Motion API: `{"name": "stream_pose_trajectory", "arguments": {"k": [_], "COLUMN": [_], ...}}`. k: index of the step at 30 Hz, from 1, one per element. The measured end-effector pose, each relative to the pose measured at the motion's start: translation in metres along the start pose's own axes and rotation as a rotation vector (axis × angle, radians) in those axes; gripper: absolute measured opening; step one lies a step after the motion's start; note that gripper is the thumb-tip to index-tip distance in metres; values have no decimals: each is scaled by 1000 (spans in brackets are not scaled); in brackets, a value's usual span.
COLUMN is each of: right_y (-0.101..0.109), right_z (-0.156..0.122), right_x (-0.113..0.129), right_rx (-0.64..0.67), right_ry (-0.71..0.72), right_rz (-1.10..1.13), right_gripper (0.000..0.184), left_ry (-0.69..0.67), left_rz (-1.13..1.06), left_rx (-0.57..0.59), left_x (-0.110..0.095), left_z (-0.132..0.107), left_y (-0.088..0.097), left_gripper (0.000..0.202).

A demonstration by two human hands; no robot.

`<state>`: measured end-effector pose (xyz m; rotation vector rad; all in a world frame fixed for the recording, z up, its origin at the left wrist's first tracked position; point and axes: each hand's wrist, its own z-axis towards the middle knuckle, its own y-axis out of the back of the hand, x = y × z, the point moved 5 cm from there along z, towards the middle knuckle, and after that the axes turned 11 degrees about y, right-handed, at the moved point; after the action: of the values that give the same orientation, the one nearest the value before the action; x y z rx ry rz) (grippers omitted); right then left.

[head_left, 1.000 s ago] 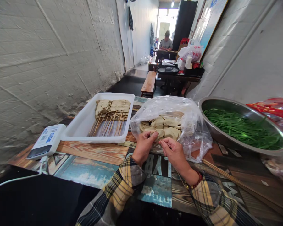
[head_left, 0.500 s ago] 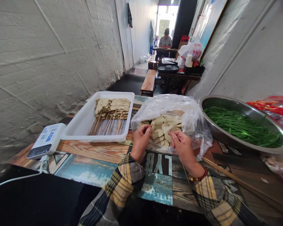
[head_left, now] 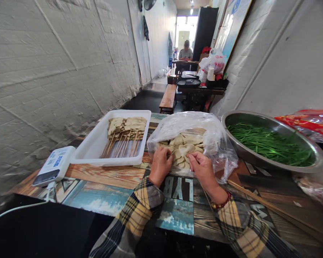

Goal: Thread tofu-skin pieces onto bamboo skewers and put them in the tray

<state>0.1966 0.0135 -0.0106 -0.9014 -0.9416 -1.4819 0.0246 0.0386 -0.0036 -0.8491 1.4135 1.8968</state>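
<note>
1. A thin skewer [head_left: 205, 195] was pinched between the fingertips of the right hand [head_left: 203, 172], its tail poking out below the palm, with one beige slice [head_left: 187, 148] right at those fingertips.
2. The left hand [head_left: 160, 165] was curled at the bag's near edge; whether anything was gripped there can't be told.
3. More slices were piled in the open plastic bag [head_left: 183, 120].
4. Loaded skewers [head_left: 127, 125] were laid in the white tray [head_left: 87, 148], left of the bag.
5. Greens [head_left: 269, 143] were heaped in a steel bowl [head_left: 318, 157], right side.
</note>
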Motion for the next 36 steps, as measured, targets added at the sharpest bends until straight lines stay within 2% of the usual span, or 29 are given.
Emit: {"name": "stream_pose_trajectory", "arguments": {"k": [4,7,9,13,16,21,36], "right_y": [-1,-5,-8,-15,-19,-22,-23], "right_z": [-1,-4,-7,-14,-17,-18,-18], "right_x": [1,3,2,-1,-3,-3,0], "right_rx": [7,43,79,174,222,271,308], "right_ry": [-4,-24,-31,-39,-32,-30,-45], "right_rz": [14,33,20,-17,-69,-137,-217], "right_gripper": [29,29,28,27,26,25,26], "left_ry": [203,372,436,478,491,471,399], "left_rz": [-496,-834,-973,-1158,-1202,-1182,-1009], "left_rx": [72,93,81,115,139,103,5], "left_x": [8,14,17,16,15,15,18], "left_z": [5,6,6,7,8,7,7], "left_y": [-2,-1,1,2,2,2,4], "left_gripper": [12,22,28,38,42,34,24]}}
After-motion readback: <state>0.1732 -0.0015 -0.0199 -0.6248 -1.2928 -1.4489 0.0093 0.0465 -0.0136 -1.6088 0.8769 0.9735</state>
